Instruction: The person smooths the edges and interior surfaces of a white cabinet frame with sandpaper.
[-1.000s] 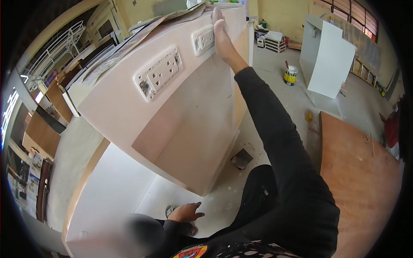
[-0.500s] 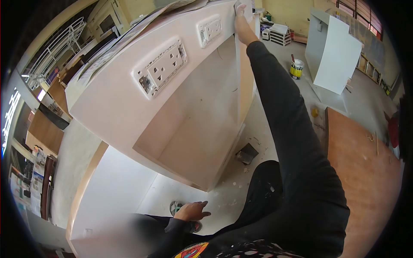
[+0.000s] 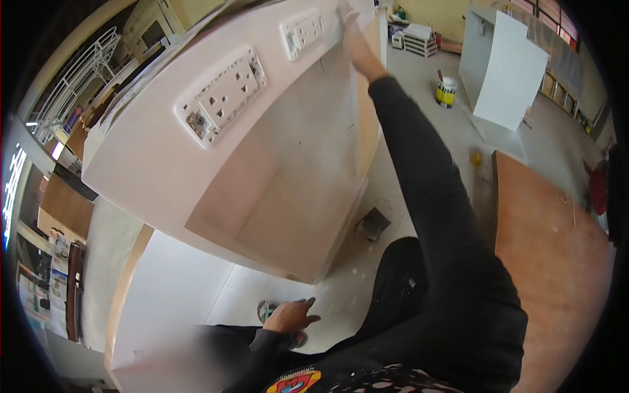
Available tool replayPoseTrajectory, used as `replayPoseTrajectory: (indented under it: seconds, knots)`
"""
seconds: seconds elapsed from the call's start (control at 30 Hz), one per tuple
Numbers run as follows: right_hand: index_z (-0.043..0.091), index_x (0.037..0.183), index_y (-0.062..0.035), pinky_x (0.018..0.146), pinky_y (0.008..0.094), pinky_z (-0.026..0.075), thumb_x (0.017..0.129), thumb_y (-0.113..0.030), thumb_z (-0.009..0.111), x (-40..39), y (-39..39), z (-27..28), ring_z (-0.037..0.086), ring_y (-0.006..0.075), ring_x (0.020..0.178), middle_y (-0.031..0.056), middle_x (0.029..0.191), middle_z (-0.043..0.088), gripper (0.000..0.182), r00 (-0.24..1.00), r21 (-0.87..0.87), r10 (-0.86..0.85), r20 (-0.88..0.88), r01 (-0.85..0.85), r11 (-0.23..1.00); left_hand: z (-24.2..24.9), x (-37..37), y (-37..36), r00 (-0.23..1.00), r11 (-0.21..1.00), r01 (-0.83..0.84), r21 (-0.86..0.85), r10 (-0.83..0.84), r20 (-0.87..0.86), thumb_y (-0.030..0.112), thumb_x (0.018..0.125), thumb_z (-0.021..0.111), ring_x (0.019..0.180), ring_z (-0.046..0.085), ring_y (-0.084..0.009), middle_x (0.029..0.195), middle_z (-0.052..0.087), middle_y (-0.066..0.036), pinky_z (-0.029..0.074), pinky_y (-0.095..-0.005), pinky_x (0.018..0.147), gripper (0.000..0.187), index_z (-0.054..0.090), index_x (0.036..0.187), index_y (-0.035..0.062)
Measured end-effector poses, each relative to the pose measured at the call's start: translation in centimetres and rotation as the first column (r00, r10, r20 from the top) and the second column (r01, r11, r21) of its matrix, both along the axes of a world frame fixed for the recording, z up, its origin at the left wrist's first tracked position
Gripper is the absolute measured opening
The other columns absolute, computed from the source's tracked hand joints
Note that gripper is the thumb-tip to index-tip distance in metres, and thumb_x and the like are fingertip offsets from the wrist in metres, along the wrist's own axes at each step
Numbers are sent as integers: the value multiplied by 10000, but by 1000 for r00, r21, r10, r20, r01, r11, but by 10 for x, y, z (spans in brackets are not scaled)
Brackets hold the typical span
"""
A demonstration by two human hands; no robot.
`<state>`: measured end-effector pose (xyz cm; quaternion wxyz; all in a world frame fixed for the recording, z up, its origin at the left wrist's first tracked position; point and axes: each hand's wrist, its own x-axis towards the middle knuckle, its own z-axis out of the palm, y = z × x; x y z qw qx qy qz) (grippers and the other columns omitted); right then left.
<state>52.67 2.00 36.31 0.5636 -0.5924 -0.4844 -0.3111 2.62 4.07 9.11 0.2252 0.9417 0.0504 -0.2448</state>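
The right hand (image 3: 357, 47) is at the cabinet (image 3: 131, 147), a socket (image 3: 303, 35) beside its fingers, too blurred to tell their spread. The left hand (image 3: 287, 318) hangs, fingers slightly apart, seemingly with nothing to grip

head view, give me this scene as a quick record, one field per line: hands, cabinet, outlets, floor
right hand: raised at the front panel's far end, blurred; grip unclear
left hand: low, fingers extended, nothing visible in it
cabinet: pale pink front, open compartment below the outlets
outlets: two in the panel, nearer outlet and farther outlet, the latter beside the right hand
floor: paint can, dark square piece
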Motion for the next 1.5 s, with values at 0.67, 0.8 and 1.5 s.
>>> replayPoseTrajectory:
  seconds: [0.67,0.8,1.5]
  knots:
    - [310,1428,-14,1051,378,297,1001,-357,322,32,-3,15,398,342,1242,242,1406,393,548,981,-16,-43,-189,41,999,-9,8,1,997,999,34,-23,-36,-67,459,872,567,1077,572,-370,1152,613,-196,450,-446,913,625,450,1345,68]
    - [332,1445,-61,986,331,399,990,-393,397,9,-14,7,532,277,1108,200,1399,442,567,956,-73,-115,-269,99,992,-19,13,4,998,1000,-2,-12,1,-62,476,858,577,1091,564,-374,1153,611,-203,439,-449,928,652,456,1345,60]
    - [630,1025,29,682,274,506,857,-67,578,-99,-97,-103,629,191,865,99,968,650,200,541,406,357,-761,-32,913,164,28,0,-143,950,-229,-214,184,972,-60,725,666,888,565,-266,981,568,-127,473,-358,783,375,552,1076,9]
